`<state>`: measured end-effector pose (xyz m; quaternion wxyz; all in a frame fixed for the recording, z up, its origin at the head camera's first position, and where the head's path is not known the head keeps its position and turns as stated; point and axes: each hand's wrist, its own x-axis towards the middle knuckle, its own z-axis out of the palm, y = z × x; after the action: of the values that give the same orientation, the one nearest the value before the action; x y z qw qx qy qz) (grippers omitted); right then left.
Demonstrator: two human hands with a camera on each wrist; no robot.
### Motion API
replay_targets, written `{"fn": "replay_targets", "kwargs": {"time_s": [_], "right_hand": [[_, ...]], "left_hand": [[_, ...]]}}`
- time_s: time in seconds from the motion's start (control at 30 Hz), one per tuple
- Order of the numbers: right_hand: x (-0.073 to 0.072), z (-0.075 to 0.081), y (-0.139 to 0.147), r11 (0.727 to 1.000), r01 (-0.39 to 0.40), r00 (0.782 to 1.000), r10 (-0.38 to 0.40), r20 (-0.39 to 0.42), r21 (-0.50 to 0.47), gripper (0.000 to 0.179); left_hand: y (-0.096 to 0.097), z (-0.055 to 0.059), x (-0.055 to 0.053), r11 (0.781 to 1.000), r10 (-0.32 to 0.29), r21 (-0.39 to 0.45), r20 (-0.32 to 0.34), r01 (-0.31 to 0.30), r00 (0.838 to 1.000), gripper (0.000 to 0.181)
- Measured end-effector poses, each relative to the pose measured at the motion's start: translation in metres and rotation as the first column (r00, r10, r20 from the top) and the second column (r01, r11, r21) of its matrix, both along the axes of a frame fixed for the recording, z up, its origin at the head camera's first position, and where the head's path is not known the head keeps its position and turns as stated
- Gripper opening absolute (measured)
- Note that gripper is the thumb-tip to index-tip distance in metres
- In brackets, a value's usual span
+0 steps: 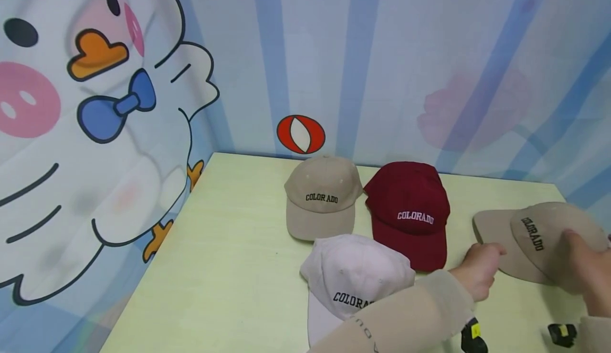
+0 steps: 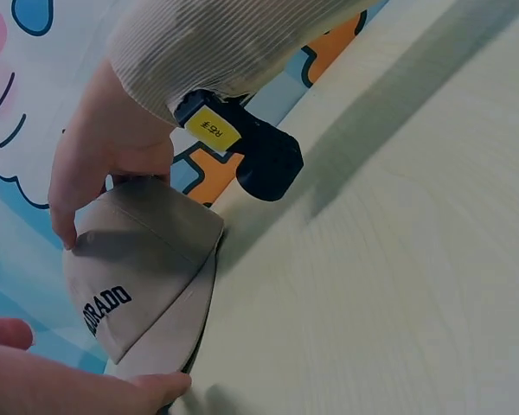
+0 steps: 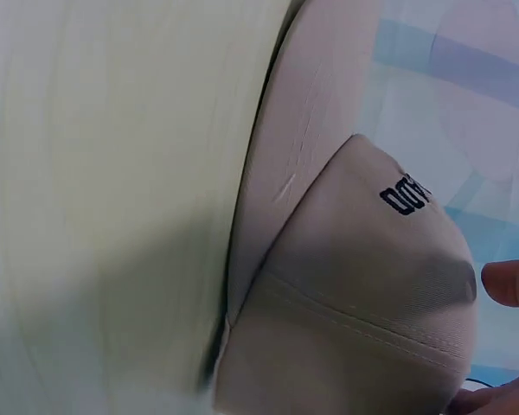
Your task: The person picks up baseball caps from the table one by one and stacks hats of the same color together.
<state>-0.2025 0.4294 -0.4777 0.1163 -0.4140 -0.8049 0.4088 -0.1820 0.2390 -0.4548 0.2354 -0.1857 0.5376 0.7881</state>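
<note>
A beige cap [image 1: 549, 236] with dark COLORADO lettering is at the right of the table, its brim turned left. My left hand [image 1: 477, 271] pinches the brim's front edge; in the left wrist view a thumb [image 2: 164, 389] lies at that edge. On the crown, my right hand [image 1: 589, 271] grips from behind, and in the left wrist view this hand [image 2: 104, 156] has its fingers around the crown's back. The right wrist view shows the same cap [image 3: 355, 294] side-on, with a fingertip [image 3: 510, 284] beside the crown.
Left of the hands lie another beige cap [image 1: 322, 196], a dark red cap [image 1: 408, 210] and a pale cap [image 1: 363, 268], partly behind my left sleeve [image 1: 396, 316]. The pale yellow table [image 1: 229, 236] meets a printed cloth backdrop [image 1: 315, 51]. Black wrist devices [image 1: 562, 335] hang below the sleeves.
</note>
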Motion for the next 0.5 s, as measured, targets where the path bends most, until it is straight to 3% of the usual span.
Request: {"fn": "replay_targets", "kwargs": {"time_s": [0.13,0.23,0.3,0.4,0.5], "right_hand": [[-0.015,-0.028,0.024,0.999,0.053,0.998,-0.054,-0.045,-0.010,0.074],[-0.022,-0.040,0.033,0.997,0.076,0.993,-0.077,-0.095,-0.012,0.070],[-0.023,-0.039,0.033,0.997,0.082,0.989,-0.083,-0.124,-0.014,0.067],[-0.017,-0.026,0.024,0.998,0.056,0.984,-0.059,-0.168,-0.026,0.063],[-0.013,-0.020,0.024,0.997,0.059,0.981,-0.066,-0.184,-0.045,0.065]], "left_hand": [[0.000,0.002,-0.002,0.998,0.006,0.064,0.005,-0.006,1.000,0.041],[-0.001,0.005,0.000,0.997,0.017,0.070,0.011,-0.018,1.000,0.043],[-0.001,0.008,0.002,0.998,0.020,0.065,0.013,-0.020,1.000,0.043],[-0.004,0.013,0.006,0.998,0.007,0.069,0.005,-0.007,1.000,0.041],[-0.010,0.020,0.010,0.998,-0.030,0.053,-0.017,0.031,0.999,0.039]]}}
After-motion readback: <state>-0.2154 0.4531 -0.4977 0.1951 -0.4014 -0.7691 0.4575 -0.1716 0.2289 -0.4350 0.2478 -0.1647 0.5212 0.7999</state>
